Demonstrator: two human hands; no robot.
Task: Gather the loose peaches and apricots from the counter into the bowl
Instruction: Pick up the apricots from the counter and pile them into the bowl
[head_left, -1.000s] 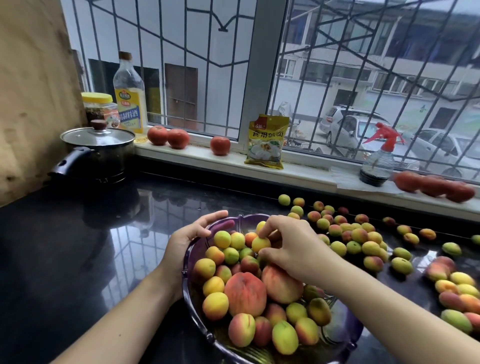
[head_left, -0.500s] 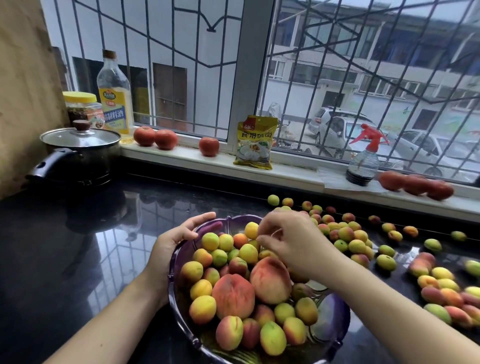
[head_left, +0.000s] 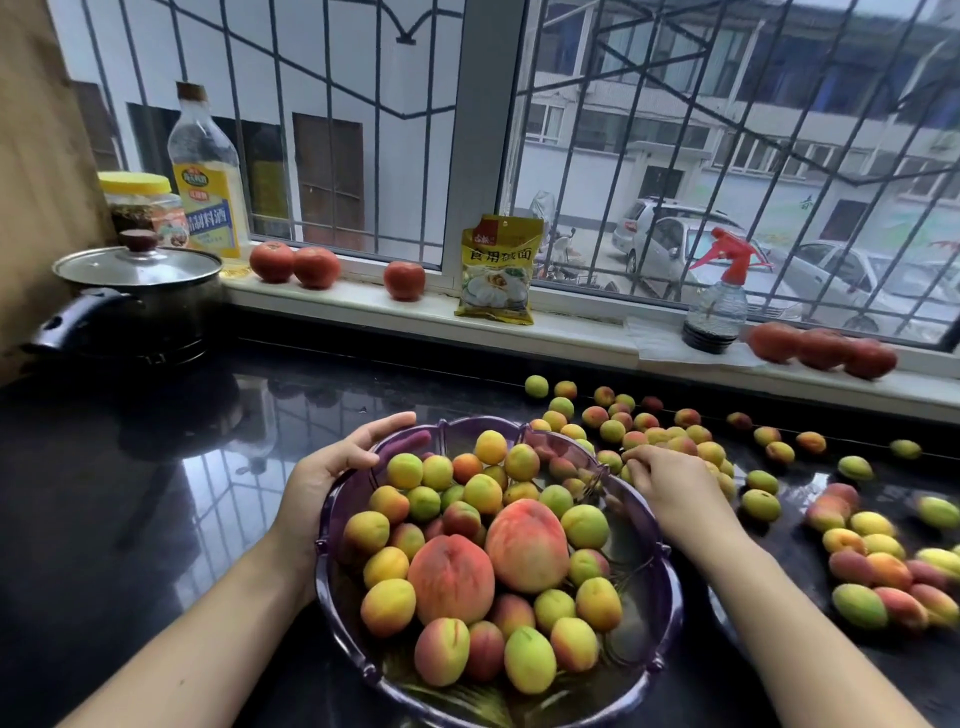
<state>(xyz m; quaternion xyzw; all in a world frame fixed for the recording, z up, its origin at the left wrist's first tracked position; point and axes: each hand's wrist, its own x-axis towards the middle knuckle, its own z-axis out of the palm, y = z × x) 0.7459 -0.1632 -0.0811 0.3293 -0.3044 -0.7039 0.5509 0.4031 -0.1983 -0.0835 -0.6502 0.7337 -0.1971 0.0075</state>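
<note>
A purple glass bowl (head_left: 326, 551) stands on the black counter, heaped with small apricots and two big peaches (head_left: 451, 579). My left hand (head_left: 327, 473) holds the bowl's far-left rim, thumb lying along the edge. My right hand (head_left: 672, 486) is just outside the right rim, its fingers curled down onto the heap of loose apricots (head_left: 613, 431) behind the bowl. What lies under its palm is hidden. More loose fruit (head_left: 878, 571) is spread on the counter at the right.
A lidded pot (head_left: 140, 296) stands at the far left. On the window sill stand a jar (head_left: 140, 202), a bottle (head_left: 208, 187), tomatoes (head_left: 293, 265), a yellow packet (head_left: 498, 270), a spray bottle (head_left: 719, 301) and more tomatoes (head_left: 821, 348).
My right hand has left the inside of the bowl and moved right over the rim onto the loose apricots. The left hand has stayed on the rim.
</note>
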